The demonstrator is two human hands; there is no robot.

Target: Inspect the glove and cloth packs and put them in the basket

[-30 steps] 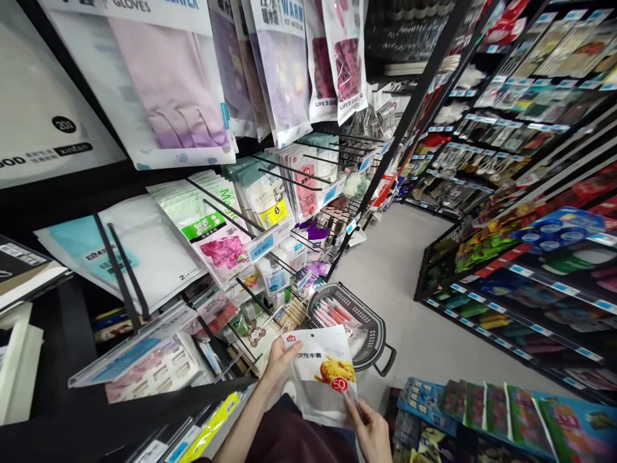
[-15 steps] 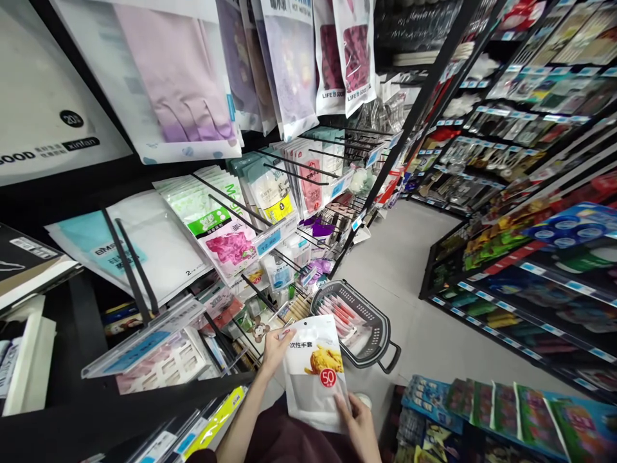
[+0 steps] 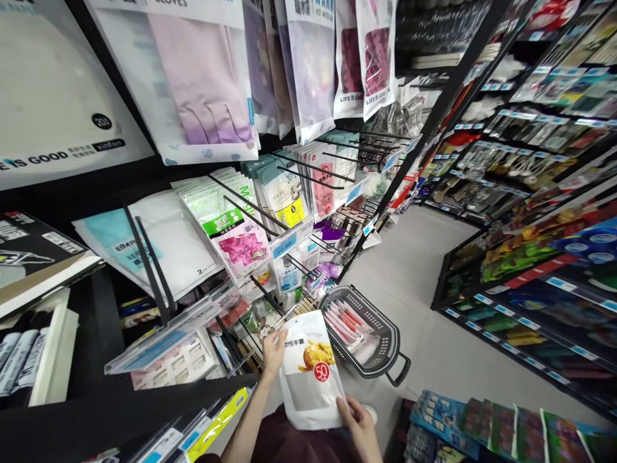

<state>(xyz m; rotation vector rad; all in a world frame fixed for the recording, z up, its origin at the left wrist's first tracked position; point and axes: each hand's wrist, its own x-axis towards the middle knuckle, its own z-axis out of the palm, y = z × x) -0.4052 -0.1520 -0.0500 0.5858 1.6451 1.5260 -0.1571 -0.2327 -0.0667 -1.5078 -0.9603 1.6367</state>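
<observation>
A white pouch of disposable gloves (image 3: 308,392), printed with a fried chicken picture and a red "50" circle, is held upright in front of me by both hands. My left hand (image 3: 274,350) pinches its upper left edge. At the lower right corner, my right hand (image 3: 357,418) grips it with the thumb on the front. Just behind the pouch, a grey shopping basket (image 3: 393,337) sits on the floor with several pink-and-white packets (image 3: 344,321) in it. The pouch covers the near-left part of the basket.
Hanging packs of gloves (image 3: 207,83) fill the rack to my left, above packets (image 3: 243,247) on metal hooks (image 3: 149,257) that jut outward. A dark shelf unit (image 3: 525,315) stands on the right across the grey aisle floor (image 3: 400,257). Packaged goods (image 3: 501,427) lie at the lower right.
The view has turned slightly left, so the rack and basket appear farther right. The pouch stays in both hands and tilts a little more to the left.
</observation>
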